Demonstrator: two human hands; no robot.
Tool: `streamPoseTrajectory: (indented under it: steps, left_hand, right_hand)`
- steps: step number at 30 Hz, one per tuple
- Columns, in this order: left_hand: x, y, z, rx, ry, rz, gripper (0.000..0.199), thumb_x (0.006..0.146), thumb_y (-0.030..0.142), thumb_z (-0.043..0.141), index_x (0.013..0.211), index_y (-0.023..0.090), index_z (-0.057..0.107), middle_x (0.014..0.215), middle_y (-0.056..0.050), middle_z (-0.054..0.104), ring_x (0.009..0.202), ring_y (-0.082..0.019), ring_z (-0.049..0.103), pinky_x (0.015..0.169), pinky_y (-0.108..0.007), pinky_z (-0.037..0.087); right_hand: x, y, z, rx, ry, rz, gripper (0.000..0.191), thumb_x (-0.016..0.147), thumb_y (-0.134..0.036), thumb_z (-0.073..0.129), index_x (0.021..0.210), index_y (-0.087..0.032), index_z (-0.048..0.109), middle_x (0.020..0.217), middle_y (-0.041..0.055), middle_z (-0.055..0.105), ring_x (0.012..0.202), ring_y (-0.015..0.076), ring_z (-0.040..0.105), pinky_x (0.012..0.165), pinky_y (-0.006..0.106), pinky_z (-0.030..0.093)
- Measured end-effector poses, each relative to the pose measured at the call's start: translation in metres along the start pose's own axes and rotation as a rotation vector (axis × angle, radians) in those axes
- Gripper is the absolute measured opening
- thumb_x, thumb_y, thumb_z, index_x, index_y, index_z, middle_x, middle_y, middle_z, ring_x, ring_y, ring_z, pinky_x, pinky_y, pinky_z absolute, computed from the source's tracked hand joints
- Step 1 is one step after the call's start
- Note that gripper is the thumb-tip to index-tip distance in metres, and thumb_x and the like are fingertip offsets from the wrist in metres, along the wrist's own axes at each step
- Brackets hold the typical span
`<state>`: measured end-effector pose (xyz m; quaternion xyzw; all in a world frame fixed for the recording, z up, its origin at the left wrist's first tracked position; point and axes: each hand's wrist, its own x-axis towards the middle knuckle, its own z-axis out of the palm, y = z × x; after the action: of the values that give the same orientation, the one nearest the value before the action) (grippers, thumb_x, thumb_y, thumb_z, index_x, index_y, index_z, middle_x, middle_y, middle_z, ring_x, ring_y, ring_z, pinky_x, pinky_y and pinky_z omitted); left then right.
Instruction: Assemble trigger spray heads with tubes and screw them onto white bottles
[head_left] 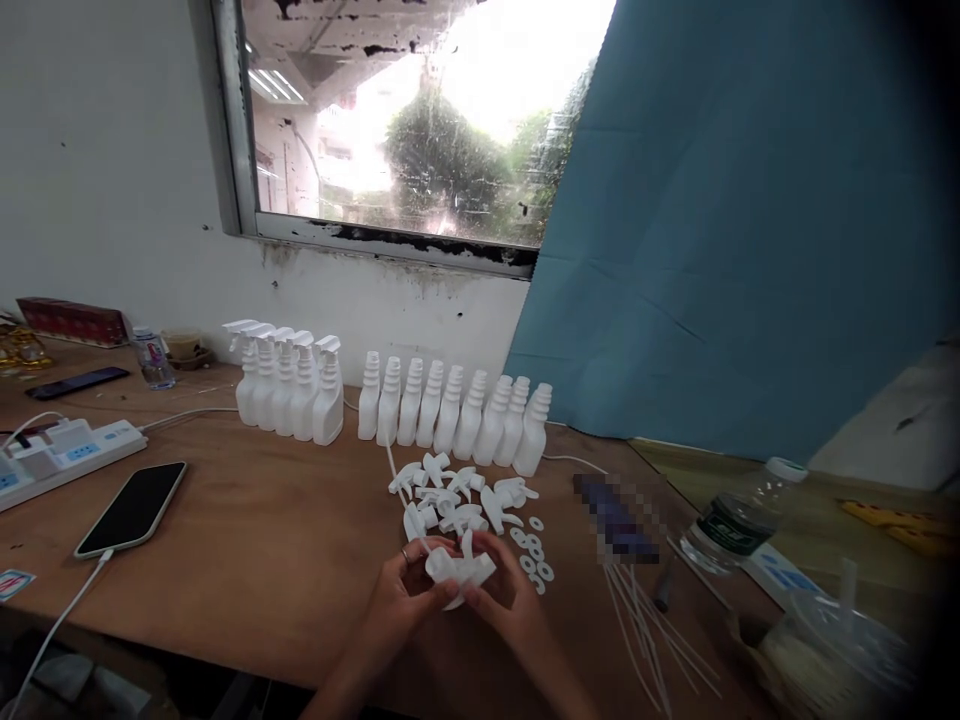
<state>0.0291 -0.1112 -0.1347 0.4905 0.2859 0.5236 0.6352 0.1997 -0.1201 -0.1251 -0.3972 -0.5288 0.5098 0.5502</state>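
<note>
Both of my hands come together low in the middle of the head view around a white trigger spray head (459,575). My left hand (409,590) grips its left side, fingers curled. On the other side, my right hand (510,590) closes on the same spray head with thumb and fingers. A thin white tube seems to run up from it past the left hand. Just beyond lies a pile of loose white spray heads (442,490). Several white ring washers (531,550) are scattered to the right of that pile.
Open white bottles (450,410) stand in a row by the wall; bottles with spray heads (289,385) stand left of them. Thin tubes (637,630), a water bottle (739,515) and a lidded cup (832,650) are on the right. Left are a charging phone (131,510) and a power strip (75,455).
</note>
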Motion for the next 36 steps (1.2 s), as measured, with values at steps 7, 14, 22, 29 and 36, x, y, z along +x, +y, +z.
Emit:
streamPoseTrajectory:
  steps: [7,14,22,29,36]
  left_hand:
    - [0.024,0.022,0.017,0.252,-0.189,0.117,0.048,0.070,0.043,0.080,0.110,0.020,0.068,0.118,-0.010,0.053,0.097,-0.022,0.058,0.080,-0.031,0.052]
    - [0.137,0.086,-0.055,0.779,0.407,0.446,0.040,0.079,0.021,0.067,0.117,0.018,0.058,0.126,-0.013,0.051,0.106,-0.025,0.057,0.084,-0.036,0.053]
    - [0.244,0.123,-0.129,0.842,0.737,0.425,0.053,0.085,0.021,0.061,0.132,0.010,0.039,0.141,-0.023,0.040,0.132,-0.030,0.041,0.107,-0.040,0.036]
    - [0.245,0.119,-0.130,0.904,0.713,0.324,0.038,0.091,0.023,0.051,0.127,0.012,0.045,0.118,-0.018,0.064,0.108,-0.030,0.062,0.092,-0.041,0.046]
    - [0.174,0.126,-0.102,0.967,0.685,0.415,0.039,0.097,0.029,0.038,0.134,0.017,0.043,0.118,-0.014,0.064,0.104,-0.030,0.062,0.088,-0.040,0.047]
  right_hand:
    - [-0.011,0.012,-0.007,0.144,0.283,0.119,0.050,0.055,-0.039,0.089,0.096,-0.017,0.071,0.095,0.0118,0.075,0.090,0.0333,0.070,0.073,0.041,0.059]
    - [-0.015,-0.004,-0.025,0.074,0.634,-0.086,0.061,0.061,-0.036,0.085,0.111,-0.016,0.058,0.094,0.0081,0.076,0.079,0.0263,0.072,0.065,0.033,0.059]
    - [-0.021,0.001,-0.028,0.088,0.665,-0.183,0.045,0.065,-0.036,0.083,0.082,-0.022,0.044,0.086,0.0038,0.076,0.072,0.0232,0.072,0.071,0.034,0.056]
    - [-0.026,-0.001,-0.027,0.225,0.575,-0.309,0.040,0.070,-0.029,0.080,0.087,-0.024,0.044,0.088,0.0043,0.075,0.076,0.0298,0.073,0.069,0.044,0.056]
    - [-0.025,-0.028,-0.025,0.342,0.581,-0.352,0.030,0.075,-0.029,0.074,0.097,-0.025,0.052,0.083,0.0031,0.073,0.069,0.0272,0.072,0.059,0.042,0.058]
